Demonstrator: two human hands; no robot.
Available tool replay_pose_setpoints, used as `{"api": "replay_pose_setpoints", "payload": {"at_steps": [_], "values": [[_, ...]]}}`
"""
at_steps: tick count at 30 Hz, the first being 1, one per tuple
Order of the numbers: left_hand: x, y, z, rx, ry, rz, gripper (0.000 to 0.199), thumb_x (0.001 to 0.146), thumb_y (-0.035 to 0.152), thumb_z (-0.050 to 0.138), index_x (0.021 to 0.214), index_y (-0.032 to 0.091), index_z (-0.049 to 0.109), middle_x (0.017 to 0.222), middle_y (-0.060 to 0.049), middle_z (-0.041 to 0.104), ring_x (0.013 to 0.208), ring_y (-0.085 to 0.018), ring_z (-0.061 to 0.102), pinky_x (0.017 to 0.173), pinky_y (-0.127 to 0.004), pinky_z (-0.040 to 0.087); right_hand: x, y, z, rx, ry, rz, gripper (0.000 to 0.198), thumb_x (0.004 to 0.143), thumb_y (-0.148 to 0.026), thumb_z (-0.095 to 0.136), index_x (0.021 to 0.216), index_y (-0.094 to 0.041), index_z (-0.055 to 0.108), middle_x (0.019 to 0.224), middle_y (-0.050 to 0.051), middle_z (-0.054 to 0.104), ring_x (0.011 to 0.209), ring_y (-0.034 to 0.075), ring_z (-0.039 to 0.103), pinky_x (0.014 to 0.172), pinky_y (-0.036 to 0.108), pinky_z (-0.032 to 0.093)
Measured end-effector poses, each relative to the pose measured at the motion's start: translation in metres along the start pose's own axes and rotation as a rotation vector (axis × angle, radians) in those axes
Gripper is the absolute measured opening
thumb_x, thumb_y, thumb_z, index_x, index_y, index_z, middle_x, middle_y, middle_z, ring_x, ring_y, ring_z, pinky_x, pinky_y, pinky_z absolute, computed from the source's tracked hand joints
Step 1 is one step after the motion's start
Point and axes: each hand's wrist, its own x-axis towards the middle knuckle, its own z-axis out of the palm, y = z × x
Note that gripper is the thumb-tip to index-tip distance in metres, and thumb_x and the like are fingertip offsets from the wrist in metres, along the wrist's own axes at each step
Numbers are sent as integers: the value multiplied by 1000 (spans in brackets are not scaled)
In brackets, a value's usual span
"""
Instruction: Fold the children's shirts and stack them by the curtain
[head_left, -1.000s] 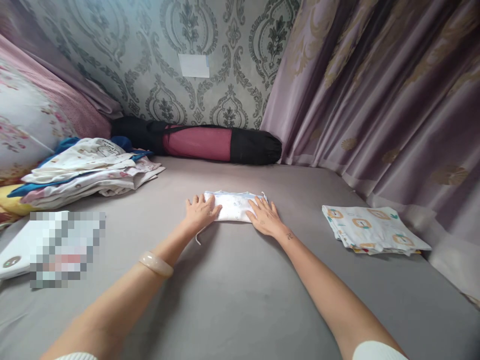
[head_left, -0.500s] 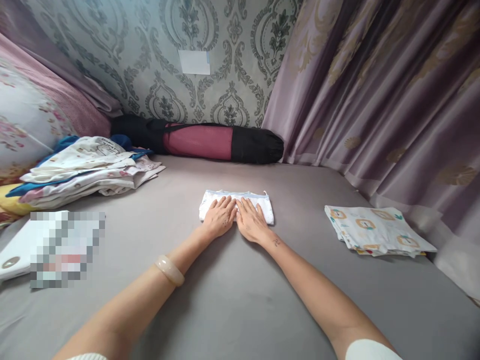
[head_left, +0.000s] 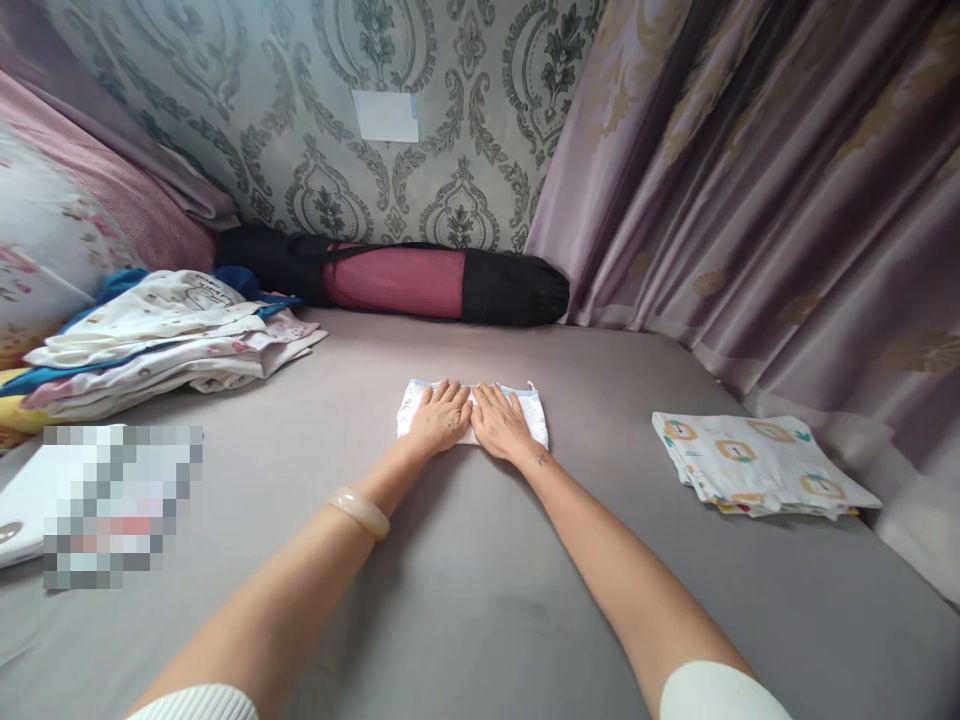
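A small folded white cloth (head_left: pixel 534 415) with a pale blue edge along its far side lies on the grey sheet in front of me. My left hand (head_left: pixel 442 415) rests flat on its left half, fingers stretched out and pointing away from me. On the right half lies my right hand (head_left: pixel 501 420), flat as well, its thumb beside the left hand. Both palms press the cloth from above, so much of its middle is hidden. A pale bangle (head_left: pixel 360 512) circles my left wrist.
To the right lies a folded cloth stack (head_left: pixel 757 460) with orange animal prints. At left are a heap of clothes (head_left: pixel 172 340), a white item (head_left: pixel 30 520) and a blurred-out object (head_left: pixel 120 510). A black and red long bag (head_left: pixel 397 280) lies along the wall, near a purple curtain (head_left: pixel 675 200).
My hands have slid slightly forward over the cloth, towards its far edge. Both forearms reach further in. The view has shifted a little.
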Motion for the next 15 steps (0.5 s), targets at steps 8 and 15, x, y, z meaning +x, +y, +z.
{"api": "replay_pose_setpoints", "payload": {"at_steps": [8,15], "values": [[-4,2,1,12,7,-10,54,102,36,21,146,12,40,155,-15,35,145,-30,27,116,-50,24,-5,-3,3,-8,28,28,56,100,-32,18,151,-12,33,160,8,26,148,23,18,120,45,12],[-28,-3,-3,58,86,42,57,101,44,22,145,13,42,153,-16,39,142,-30,33,116,-49,26,-27,3,2,-43,71,-17,58,101,-38,22,151,-11,33,159,11,28,147,24,22,120,41,12]]}}
